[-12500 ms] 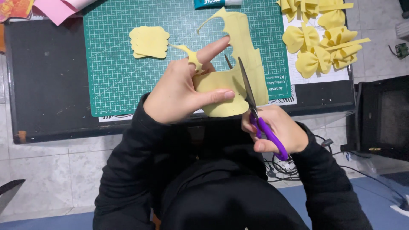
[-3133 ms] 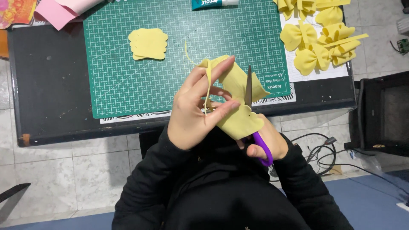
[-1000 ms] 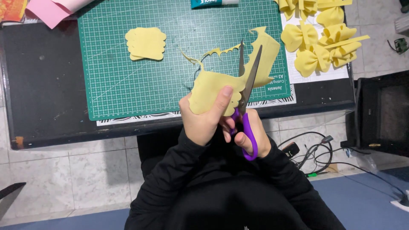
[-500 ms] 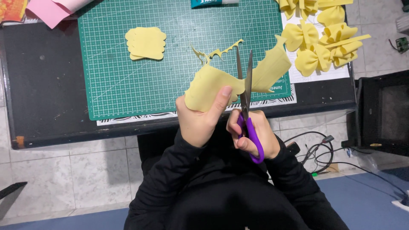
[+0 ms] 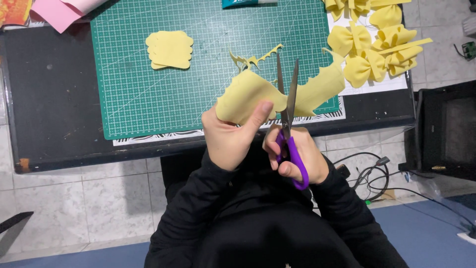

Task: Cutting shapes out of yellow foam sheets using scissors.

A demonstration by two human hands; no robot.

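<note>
The scissors stand almost upright in the view, long axis running from the purple handles at six o'clock to the tips at twelve, the two thin metal blades parted in a narrow V above the near edge of the table. The right hand grips them with fingers curled closed through and around the glossy purple plastic loops. Between the blades sits a yellow foam sheet, soft, matte and thin, its long axis lying roughly nine to three o'clock; the part at three o'clock of the blades droops with a jagged, scalloped upper edge, and a thin spiky offcut trails from it toward twelve. The left hand is clamped on the sheet's nine o'clock portion, thumb pressed flat on the front, fingers hidden behind. At ten o'clock of the hands, a stack of cut yellow pieces with wavy edges lies flat on the green gridded cutting mat. At two o'clock, several puffy yellow bows rest on white paper.
</note>
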